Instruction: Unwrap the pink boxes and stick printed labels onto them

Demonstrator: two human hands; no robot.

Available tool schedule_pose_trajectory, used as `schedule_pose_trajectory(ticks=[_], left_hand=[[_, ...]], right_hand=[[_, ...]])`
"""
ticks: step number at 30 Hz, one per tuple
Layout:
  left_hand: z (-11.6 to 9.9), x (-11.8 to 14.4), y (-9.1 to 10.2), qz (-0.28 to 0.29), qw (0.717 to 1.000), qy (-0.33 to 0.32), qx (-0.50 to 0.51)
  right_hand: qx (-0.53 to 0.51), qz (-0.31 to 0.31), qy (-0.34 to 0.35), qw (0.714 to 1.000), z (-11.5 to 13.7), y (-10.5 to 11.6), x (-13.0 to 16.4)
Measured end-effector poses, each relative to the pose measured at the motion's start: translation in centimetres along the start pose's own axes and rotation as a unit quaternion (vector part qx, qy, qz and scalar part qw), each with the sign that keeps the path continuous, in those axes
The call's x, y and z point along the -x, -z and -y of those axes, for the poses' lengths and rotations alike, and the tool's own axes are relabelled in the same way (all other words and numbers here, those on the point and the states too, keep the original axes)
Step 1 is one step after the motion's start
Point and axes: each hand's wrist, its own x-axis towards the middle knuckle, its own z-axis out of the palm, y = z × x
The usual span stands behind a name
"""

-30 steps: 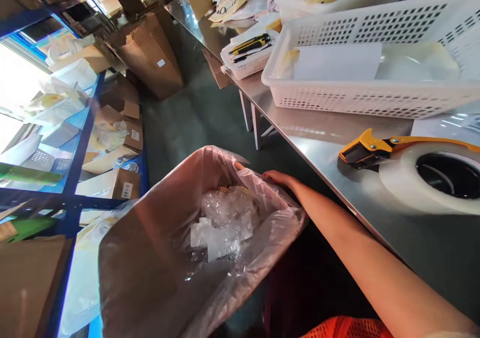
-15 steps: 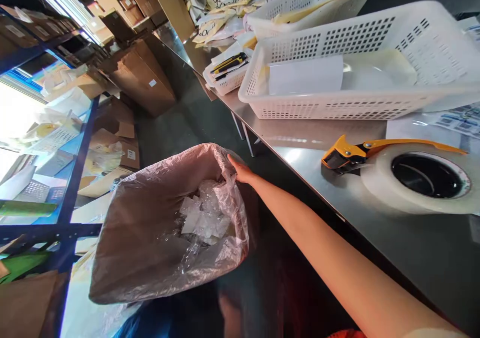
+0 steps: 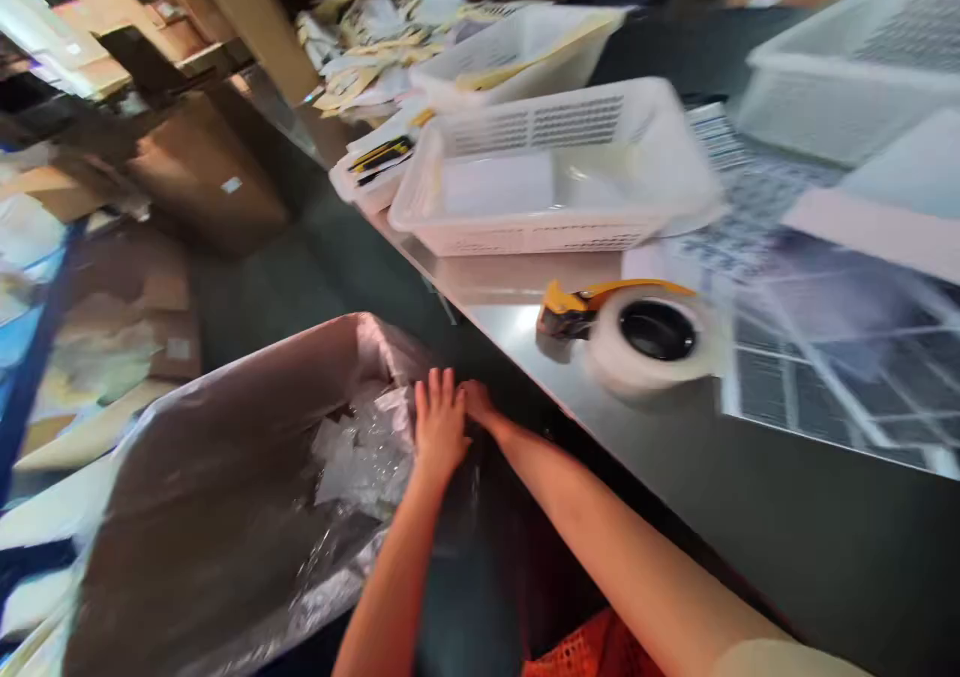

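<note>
L hand [image 3: 437,427] newly at bag rim [image 3: 390,357]

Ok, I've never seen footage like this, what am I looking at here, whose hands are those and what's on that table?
There is no machine: a camera on a person's head looks down at their own bare hands. The left hand lies flat on the rim of a plastic-lined bin beside the table; the right hand touches the same rim, mostly hidden behind the left. Neither holds anything that I can see. Crumpled clear plastic lies in the bin. On the steel table sit a tape dispenser, white baskets and printed sheets. The picture is blurred.
</note>
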Motion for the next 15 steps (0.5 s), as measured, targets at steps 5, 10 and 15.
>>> schedule_pose_trajectory(ticks=[5,10,15], left_hand=[[-3.4,-5.5,6.7,-0.111,0.993,-0.037,-0.006],[-17.0,-6.6,8.9,-0.026,0.996,-0.081,0.017],[-27.9,-10.3,6.0,0.054,0.988,-0.119,0.08]], right_hand=[[0.039,-0.042,-0.065,0.996,-0.5,4.0,5.6],[0.058,-0.013,0.003,0.998,0.6,5.3,17.5],[0.105,0.047,0.079,0.99,1.8,7.6,25.8]])
